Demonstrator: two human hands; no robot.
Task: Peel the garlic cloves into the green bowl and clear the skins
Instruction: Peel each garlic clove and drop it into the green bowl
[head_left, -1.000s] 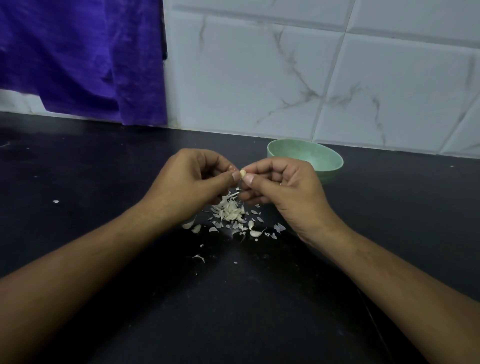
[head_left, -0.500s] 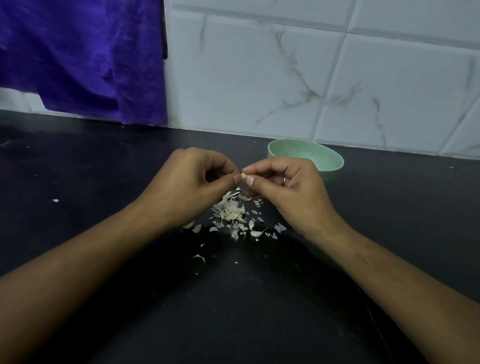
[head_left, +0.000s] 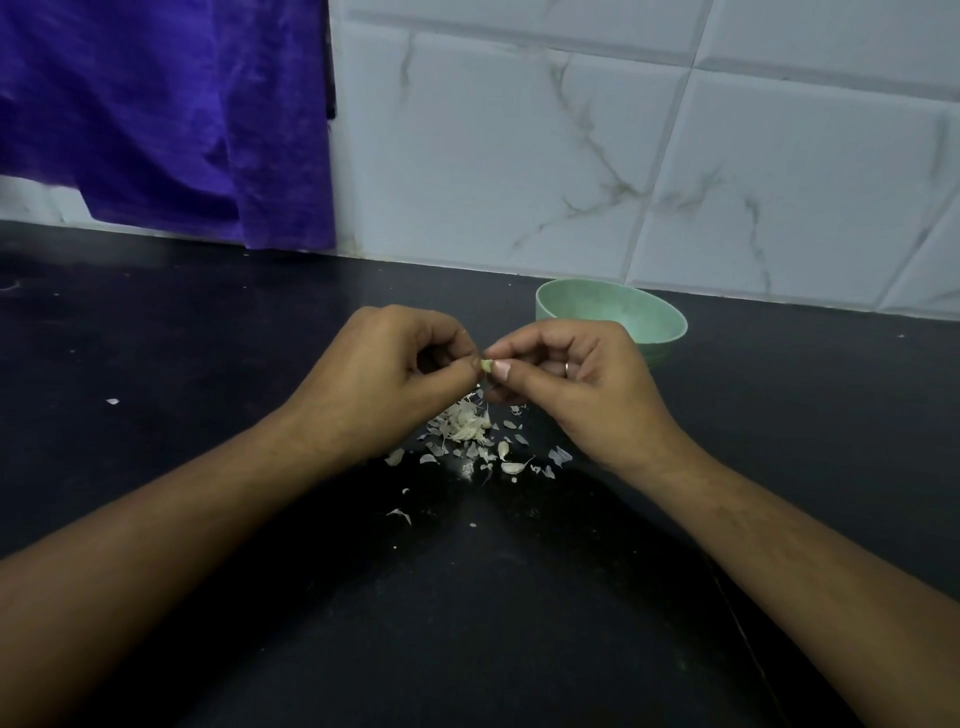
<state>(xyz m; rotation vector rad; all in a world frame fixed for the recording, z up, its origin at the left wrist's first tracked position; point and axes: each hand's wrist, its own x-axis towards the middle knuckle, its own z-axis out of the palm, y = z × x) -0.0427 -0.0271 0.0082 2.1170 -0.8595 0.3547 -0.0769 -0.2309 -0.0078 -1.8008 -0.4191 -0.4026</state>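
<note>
Left hand (head_left: 384, 379) and right hand (head_left: 576, 384) both pinch what looks like a small pale garlic clove (head_left: 487, 365) above papery white skins (head_left: 467, 426) on the black bench (head_left: 156, 415), near the pale green bowl (head_left: 660, 317).

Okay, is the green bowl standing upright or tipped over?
Upright: the green bowl sits on the black counter, its open rim facing up, behind the right hand.

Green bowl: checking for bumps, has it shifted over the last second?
No; the green bowl keeps its place against the wall tile seam behind it.

No legible text (nor numbers).
</note>
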